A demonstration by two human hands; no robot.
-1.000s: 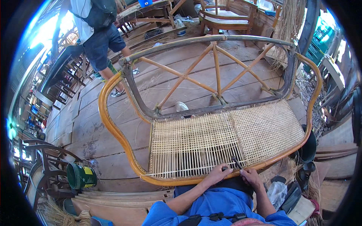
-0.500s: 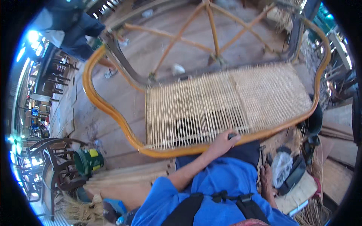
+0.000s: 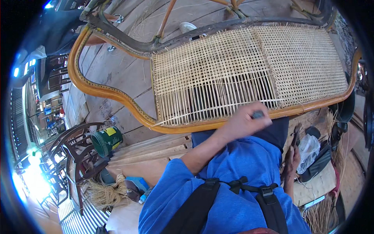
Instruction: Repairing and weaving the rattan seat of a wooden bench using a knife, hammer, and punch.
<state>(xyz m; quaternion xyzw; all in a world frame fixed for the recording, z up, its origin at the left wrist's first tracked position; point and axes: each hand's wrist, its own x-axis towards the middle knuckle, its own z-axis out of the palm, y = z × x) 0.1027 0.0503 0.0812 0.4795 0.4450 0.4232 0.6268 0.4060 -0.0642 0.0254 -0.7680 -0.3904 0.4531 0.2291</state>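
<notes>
Across my lap lies a curved wooden seat frame [image 3: 113,94] with cane webbing [image 3: 306,64] woven into it. The right panel is densely woven. In the left panel, bare parallel strands [image 3: 218,95] cross dark gaps near the front. One pale cane strip [image 3: 198,111] runs crosswise over them, close to the front rail. My left hand [image 3: 249,120] is closed on a small dark grey-green piece, just above the front rail. Lower at the right, my right hand [image 3: 292,158] is closed around a slim dark hammer-like tool [image 3: 297,135], apart from the webbing.
A green bucket [image 3: 106,141] stands left by dark wooden chairs [image 3: 74,156]. Bundled fibre [image 3: 107,193] lies below it. At right are a clear plastic bag [image 3: 309,152] and a dark green container [image 3: 344,107]. Another person's dark-clothed leg [image 3: 58,37] is at upper left.
My view has shifted, so the seat frame sits higher and looks larger. My left hand stays near the front rail with the small dark piece, and my right hand keeps its tool.
</notes>
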